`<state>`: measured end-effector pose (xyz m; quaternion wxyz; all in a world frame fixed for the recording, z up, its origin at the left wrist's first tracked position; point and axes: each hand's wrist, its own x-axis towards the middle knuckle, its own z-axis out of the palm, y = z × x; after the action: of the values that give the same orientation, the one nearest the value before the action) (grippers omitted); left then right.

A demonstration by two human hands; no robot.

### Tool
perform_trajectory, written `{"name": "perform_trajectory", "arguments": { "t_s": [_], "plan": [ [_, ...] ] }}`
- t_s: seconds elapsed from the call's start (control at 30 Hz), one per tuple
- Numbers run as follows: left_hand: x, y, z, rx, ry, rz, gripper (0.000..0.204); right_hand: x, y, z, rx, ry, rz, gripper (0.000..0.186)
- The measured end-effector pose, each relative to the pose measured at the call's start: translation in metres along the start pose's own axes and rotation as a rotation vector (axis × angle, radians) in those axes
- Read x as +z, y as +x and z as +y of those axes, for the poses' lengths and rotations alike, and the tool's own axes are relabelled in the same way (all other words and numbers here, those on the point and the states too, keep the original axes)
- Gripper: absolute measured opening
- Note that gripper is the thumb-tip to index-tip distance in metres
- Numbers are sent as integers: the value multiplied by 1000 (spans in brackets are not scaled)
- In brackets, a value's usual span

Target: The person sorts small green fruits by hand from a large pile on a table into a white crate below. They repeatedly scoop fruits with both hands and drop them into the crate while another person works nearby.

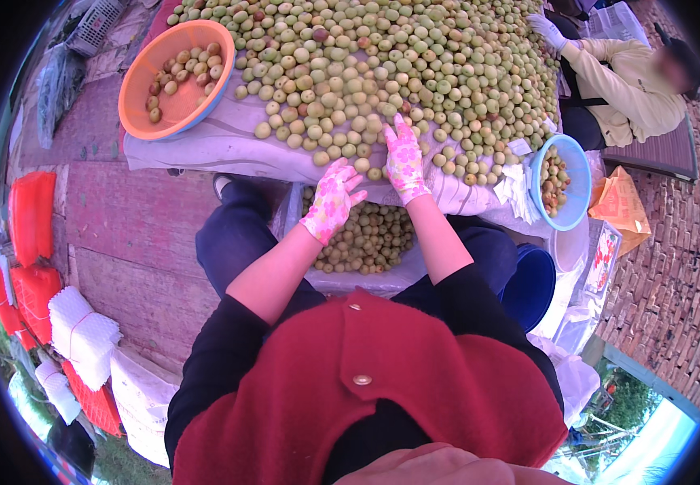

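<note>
My left hand (333,200), in a pink floral glove, is open at the table's near edge with its fingers spread, just below some fruit. My right hand (403,159), gloved alike, reaches a little farther up, open, its fingertips among the small round green-yellow fruit (325,89) heaped on the cloth-covered table (188,153). Neither hand appears to hold anything. Below my hands, between my knees, a lined container holds more fruit (362,242), partly hidden by my arms.
An orange basin (135,93) sits upper left, a light-blue bowl (579,178) at right, a dark-blue bucket (532,291) by my right leg. A gloved co-worker (633,97) sits upper right. Red packing sheets (32,206) and white foam nets (83,331) lie left; an orange bag (617,210) right.
</note>
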<state>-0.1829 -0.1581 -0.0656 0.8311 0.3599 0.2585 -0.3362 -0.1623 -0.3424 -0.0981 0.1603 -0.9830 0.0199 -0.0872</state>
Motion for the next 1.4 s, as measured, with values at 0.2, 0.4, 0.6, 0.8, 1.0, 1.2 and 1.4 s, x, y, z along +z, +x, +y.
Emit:
{"name": "perform_trajectory", "arguments": {
  "t_s": [0.2,0.4,0.6,0.8,1.0,1.2,1.4],
  "plan": [
    [-4,5,-4,-10,-32,-6,51,-35,-29,21,54,323,-7,30],
    [-10,8,-7,-18,-40,-28,52,-41,23,22,13,295,150,29],
    [-7,5,-6,-8,-36,-14,52,-28,29,9,93,-104,-184,37],
    [-3,5,-3,-22,-43,-17,53,-37,26,15,95,-92,-279,41],
    [-2,0,1,-25,-57,-28,51,-79,9,22,628,1275,-115,36],
    [-1,1,-2,-33,-45,-23,49,-84,6,25,679,1126,-210,32],
    [-3,3,-2,-25,-35,-26,49,-50,12,2,181,-33,-321,35]
  ]
}}
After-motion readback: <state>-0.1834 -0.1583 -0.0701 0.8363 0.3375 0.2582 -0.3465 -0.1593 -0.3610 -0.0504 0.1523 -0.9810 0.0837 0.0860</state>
